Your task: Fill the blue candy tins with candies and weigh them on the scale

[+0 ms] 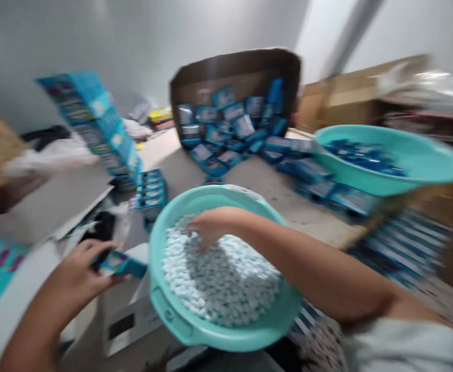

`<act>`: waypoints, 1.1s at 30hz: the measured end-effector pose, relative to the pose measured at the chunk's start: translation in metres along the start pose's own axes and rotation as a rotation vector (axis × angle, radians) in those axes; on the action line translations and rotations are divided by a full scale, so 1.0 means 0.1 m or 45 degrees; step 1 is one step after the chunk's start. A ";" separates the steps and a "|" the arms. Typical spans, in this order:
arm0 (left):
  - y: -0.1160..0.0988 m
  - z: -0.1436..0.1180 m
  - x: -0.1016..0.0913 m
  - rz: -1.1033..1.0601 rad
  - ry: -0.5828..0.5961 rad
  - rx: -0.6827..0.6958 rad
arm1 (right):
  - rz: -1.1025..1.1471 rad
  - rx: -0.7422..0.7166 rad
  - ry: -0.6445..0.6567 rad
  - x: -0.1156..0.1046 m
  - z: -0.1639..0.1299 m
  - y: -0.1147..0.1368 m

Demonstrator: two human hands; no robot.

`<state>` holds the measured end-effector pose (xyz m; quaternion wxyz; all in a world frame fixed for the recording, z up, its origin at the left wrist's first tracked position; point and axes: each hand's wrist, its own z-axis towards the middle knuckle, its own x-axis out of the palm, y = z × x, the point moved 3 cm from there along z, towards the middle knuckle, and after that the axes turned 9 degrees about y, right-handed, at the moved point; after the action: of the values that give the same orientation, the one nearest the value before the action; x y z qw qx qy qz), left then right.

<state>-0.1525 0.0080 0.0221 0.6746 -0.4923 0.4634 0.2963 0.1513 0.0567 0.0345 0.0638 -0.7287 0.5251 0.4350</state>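
Observation:
The picture is motion-blurred. My right hand (209, 227) reaches into a teal basin (211, 336) filled with many small white pieces (222, 279), fingers down among them; whether it grips any I cannot tell. My left hand (81, 271) holds a small blue box (121, 263) just left of the basin, above a white carton (127, 320).
A tipped brown cardboard box (236, 64) spills several blue boxes (226, 134) onto the floor ahead. A second teal basin (396, 165) with blue boxes stands at right. A tall stack of blue boxes (94, 119) rises at left, with more stacked below it.

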 end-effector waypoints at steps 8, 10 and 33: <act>-0.29 0.31 -0.18 0.089 -0.124 -0.203 | -0.104 -0.060 0.008 -0.08 -0.04 0.04; -0.36 0.37 -0.19 0.134 -0.190 -0.249 | -0.082 -0.004 0.047 -0.07 -0.01 0.02; -0.08 0.81 0.35 -0.033 -0.300 0.069 | -0.196 -0.097 0.102 -0.04 0.00 -0.01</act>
<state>-0.1050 0.0797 0.0005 0.7411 -0.4418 0.3824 0.3306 0.1514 0.0601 0.0371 0.0481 -0.7856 0.4528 0.4189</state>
